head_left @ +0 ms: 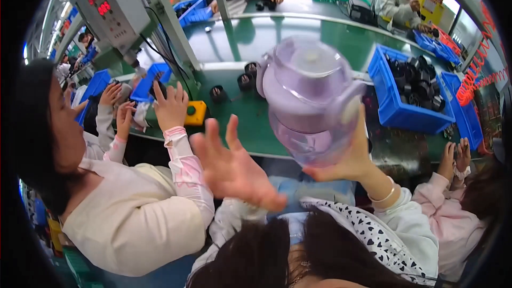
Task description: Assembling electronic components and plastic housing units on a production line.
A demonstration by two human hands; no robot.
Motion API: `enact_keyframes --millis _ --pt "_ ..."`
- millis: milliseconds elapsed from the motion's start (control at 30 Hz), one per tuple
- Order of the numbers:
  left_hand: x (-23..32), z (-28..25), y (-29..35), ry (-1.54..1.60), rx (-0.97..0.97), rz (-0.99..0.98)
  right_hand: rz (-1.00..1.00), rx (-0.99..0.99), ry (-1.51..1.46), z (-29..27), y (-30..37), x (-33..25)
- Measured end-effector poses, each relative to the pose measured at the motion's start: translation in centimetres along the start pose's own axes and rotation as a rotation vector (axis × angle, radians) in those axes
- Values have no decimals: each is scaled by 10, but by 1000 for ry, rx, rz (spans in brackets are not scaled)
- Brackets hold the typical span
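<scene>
My right hand (349, 160) grips a translucent pale-purple plastic jug (309, 98) from below, holding it tilted in the air above the green conveyor belt (240, 122). The jug has a lid on top and a handle on its left side. My left hand (234, 168) is raised to the left of the jug with fingers spread, holding nothing and not touching it. Several small black round parts (234, 85) sit on the belt behind the jug.
A blue bin (392, 109) of black parts stands to the right. A co-worker on my left raises a hand (170, 106) near a yellow button box (196, 112). Another person's hands (456, 154) show at the right. A grey control box with red digits (112, 5) hangs at the upper left.
</scene>
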State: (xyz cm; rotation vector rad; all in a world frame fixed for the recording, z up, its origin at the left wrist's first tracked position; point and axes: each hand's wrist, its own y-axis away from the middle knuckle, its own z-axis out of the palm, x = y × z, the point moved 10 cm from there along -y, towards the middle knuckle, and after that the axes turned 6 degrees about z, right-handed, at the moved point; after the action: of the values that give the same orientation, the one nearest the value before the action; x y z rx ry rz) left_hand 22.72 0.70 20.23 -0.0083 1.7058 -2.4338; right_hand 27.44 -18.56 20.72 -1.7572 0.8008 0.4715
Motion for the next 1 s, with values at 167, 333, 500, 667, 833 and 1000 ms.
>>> enact_keyframes --millis 167,333,500,667,833,1000 --pt "-18 51 -1 -167 -516 -259 129 32 85 13 49 42" --pt "-8 63 39 -217 -508 -302 185 83 167 24 82 51" --pt "22 81 53 -144 -646 -67 207 161 42 18 110 68" --pt "-1 57 67 -32 -410 -508 224 203 24 13 132 77" --pt "-2 58 93 -21 -521 -722 188 208 111 18 149 76" --pt "10 67 96 183 -546 -726 158 239 144 12 174 84"
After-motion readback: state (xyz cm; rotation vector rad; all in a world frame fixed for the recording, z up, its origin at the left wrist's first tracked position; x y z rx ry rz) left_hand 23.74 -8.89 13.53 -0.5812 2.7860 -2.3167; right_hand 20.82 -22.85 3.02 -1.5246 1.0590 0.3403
